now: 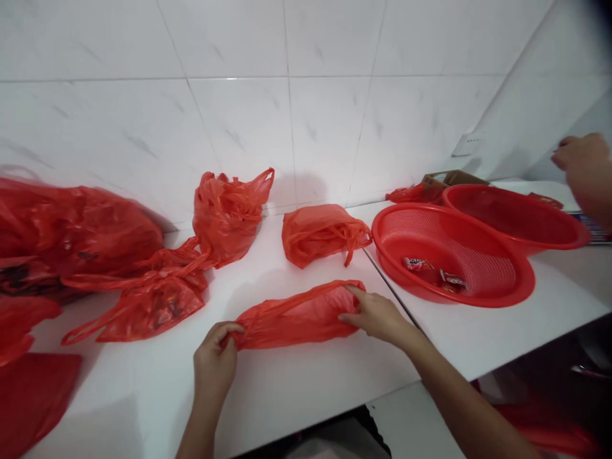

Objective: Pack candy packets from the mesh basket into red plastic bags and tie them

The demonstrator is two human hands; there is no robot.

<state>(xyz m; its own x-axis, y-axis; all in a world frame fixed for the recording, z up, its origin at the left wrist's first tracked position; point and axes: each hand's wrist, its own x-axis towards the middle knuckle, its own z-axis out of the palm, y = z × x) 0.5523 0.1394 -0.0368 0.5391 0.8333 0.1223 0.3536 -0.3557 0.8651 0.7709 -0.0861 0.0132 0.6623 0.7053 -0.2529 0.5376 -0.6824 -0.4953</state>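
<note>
A flat red plastic bag [294, 315] lies stretched on the white counter [296, 389] in front of me. My left hand [215, 360] pinches its left end, fingers closed on the plastic. At the bag's right end my right hand [375, 313] rests with fingers closed on the film, the forefinger pointing along the edge. A folded red bag [320, 233] sits just behind it.
Several stuffed red bags [76, 236] crowd the left, one upright [227, 213] by the tiled wall. A red mesh basket [492, 290] with small wrapped sweets [433, 271] and a red basin [516, 217] stand right. Another person's hand [583, 159] reaches in at far right.
</note>
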